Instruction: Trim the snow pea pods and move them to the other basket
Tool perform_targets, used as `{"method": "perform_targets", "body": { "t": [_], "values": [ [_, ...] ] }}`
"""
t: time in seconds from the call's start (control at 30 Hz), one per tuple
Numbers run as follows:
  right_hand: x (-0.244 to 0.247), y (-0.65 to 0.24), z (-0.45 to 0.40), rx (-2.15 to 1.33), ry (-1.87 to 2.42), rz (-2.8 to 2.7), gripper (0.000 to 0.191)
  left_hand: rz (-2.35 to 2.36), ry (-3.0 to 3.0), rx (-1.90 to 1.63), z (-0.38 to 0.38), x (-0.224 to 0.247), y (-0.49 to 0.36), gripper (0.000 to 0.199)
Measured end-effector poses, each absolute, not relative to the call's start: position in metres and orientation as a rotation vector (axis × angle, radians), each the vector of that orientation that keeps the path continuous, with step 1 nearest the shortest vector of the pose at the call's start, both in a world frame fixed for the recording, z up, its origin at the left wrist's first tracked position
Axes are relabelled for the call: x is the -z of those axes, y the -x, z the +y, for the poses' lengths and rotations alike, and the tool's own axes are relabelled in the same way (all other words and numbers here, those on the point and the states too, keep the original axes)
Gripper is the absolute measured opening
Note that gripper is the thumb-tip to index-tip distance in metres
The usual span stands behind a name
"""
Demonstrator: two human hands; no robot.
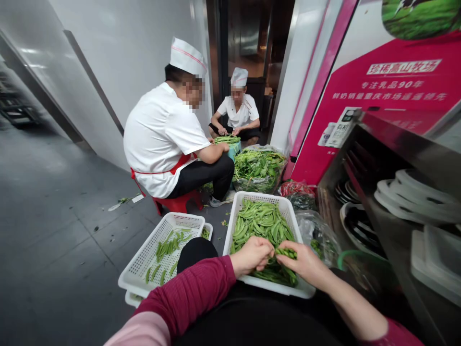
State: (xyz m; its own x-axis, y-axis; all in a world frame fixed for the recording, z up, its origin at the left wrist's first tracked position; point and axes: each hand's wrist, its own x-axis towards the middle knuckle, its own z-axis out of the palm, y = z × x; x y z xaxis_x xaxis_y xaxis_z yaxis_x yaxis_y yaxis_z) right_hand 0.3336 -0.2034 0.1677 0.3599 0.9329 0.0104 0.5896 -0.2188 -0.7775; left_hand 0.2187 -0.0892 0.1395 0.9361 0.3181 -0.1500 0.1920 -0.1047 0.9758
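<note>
A white basket heaped with green pea pods stands in front of me. Over its near end, my right hand is closed around several pea pods. My left hand is just left of it, thumb and fingers pinched close to those pods. What lies between the left fingertips is too small to make out. Beside my knee on the left, a second white basket holds a few scattered pea pods.
A co-worker sits on a red stool ahead left. Another person squats by the doorway, handling greens. A bag of leafy greens stands beyond my basket. At right, a metal shelf holds white plates.
</note>
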Motion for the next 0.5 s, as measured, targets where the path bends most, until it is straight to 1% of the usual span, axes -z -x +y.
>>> {"method": "perform_targets", "body": {
  "t": [0.07,0.13,0.2,0.23,0.3,0.37,0.5],
  "values": [
    [-0.156,-0.341,-0.199,-0.530,1.813,-0.925,0.018,0.489,-1.421,-0.111,-0.093,-0.130,-0.218,0.013],
    [-0.142,-0.362,-0.196,-0.513,1.586,-0.470,0.014,0.549,-1.365,-0.075,-0.096,-0.118,-0.214,0.009],
    [-0.134,-0.389,-0.196,-0.630,1.363,-0.123,0.005,0.626,-1.374,-0.045,-0.098,-0.107,-0.210,0.009],
    [-0.133,-0.401,-0.194,-0.707,1.308,0.000,0.006,0.663,-1.363,-0.052,-0.099,-0.102,-0.209,0.009],
    [-0.135,-0.413,-0.186,-0.886,1.281,0.099,0.012,0.691,-1.303,-0.075,-0.101,-0.093,-0.206,0.011],
    [-0.143,-0.404,-0.165,-1.081,1.330,0.049,0.013,0.657,-1.235,-0.055,-0.102,-0.085,-0.206,0.011],
    [-0.160,-0.334,-0.091,-1.390,1.412,-0.221,0.013,0.581,-1.126,0.017,-0.102,-0.069,-0.207,0.011]
  ]
}}
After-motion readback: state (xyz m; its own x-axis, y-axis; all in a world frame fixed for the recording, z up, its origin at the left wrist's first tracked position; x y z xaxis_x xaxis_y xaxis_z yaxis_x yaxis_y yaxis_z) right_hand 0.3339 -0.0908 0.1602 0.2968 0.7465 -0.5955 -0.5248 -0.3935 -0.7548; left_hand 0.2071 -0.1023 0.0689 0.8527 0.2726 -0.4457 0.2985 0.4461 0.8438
